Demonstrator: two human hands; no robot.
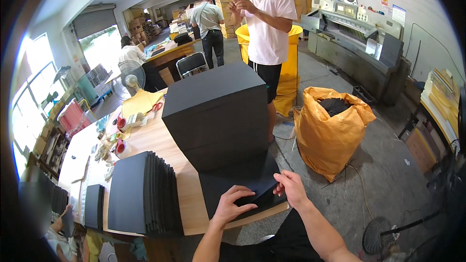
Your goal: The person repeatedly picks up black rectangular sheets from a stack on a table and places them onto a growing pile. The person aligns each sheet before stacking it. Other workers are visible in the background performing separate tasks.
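Observation:
A black sheet (225, 182) lies at the near right corner of the wooden table, in front of a tall block of stacked black sheets (221, 126). On that sheet rests my left hand (230, 204), its fingers apart. My right hand (291, 188) pinches the sheet's right edge between thumb and fingers, and that edge looks slightly raised. Whether more sheets lie beneath it I cannot tell. Left of the block, a fanned stack of folded black pieces (141, 191) stands on the table beside a smaller black stack (93, 206).
Tape rolls (121, 148), red-handled scissors (157, 107) and yellow paper (141, 103) lie on the table's far left part. An orange sack (330, 140) of black scraps stands on the floor at right. A person in a white shirt (269, 19) stands beyond the block.

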